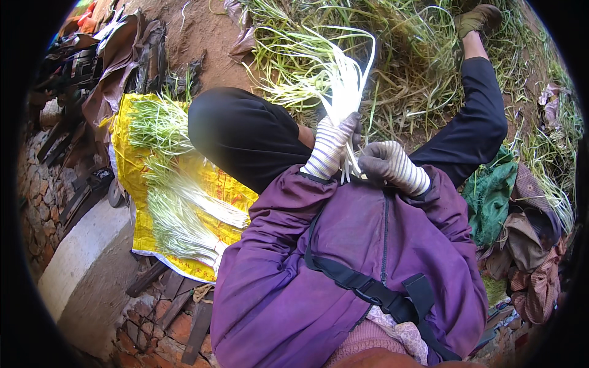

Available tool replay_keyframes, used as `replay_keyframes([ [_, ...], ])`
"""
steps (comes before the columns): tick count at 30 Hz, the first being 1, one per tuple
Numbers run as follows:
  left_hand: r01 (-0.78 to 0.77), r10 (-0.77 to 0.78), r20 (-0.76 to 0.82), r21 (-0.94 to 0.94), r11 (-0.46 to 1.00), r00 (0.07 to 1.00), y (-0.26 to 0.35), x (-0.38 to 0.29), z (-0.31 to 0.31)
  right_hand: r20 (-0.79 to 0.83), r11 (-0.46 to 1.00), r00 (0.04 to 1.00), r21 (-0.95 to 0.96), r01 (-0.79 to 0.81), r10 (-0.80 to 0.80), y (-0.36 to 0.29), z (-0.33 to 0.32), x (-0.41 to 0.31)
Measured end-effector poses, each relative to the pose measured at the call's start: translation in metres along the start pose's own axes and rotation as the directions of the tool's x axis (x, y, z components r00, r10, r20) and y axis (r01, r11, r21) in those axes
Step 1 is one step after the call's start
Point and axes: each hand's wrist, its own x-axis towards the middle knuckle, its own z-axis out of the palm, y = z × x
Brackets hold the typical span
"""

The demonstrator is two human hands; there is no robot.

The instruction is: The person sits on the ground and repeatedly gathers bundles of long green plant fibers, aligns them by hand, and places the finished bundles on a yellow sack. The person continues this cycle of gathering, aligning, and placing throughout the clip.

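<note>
My left hand [330,145], in a striped knit glove with a dark palm, is closed around a bunch of long chive-like stalks [343,87]. Their pale stem ends [350,168] poke out below the fist, while the green leaves fan out away from me and droop. Just right of those ends is my right hand [391,164], in a matching glove. Its fingers are curled and pinched close to the stems; whether they grip one is hidden.
On a yellow woven sack [124,138] to the left lie several bunches of stalks [184,225]. Loose green leaves [414,83] cover the ground ahead. A concrete block [92,271] stands at lower left. Green cloth [490,198] and other rags [529,239] are heaped at right.
</note>
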Motion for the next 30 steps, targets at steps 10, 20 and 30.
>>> replay_keyframes([
  [10, 0.021, -0.023, -0.039, -0.061, 0.998, 0.999, 0.003, 0.004, 0.0, 0.41, 0.947, 0.867, -0.024, 0.32, -0.282, -0.034, -0.009, -0.042],
  [20, 0.04, -0.047, -0.11, -0.062, 0.997, 0.993, -0.001, 0.0, 0.001, -0.142, 0.504, 0.887, -0.856, 0.112, -0.438, -0.008, 0.014, -0.008],
  [30, 0.124, -0.123, 0.018, -0.092, 0.988, 0.992, -0.02, -0.016, -0.015, 0.184, 0.442, 0.893, -0.817, 0.371, -0.41, 0.012, 0.023, 0.0],
])
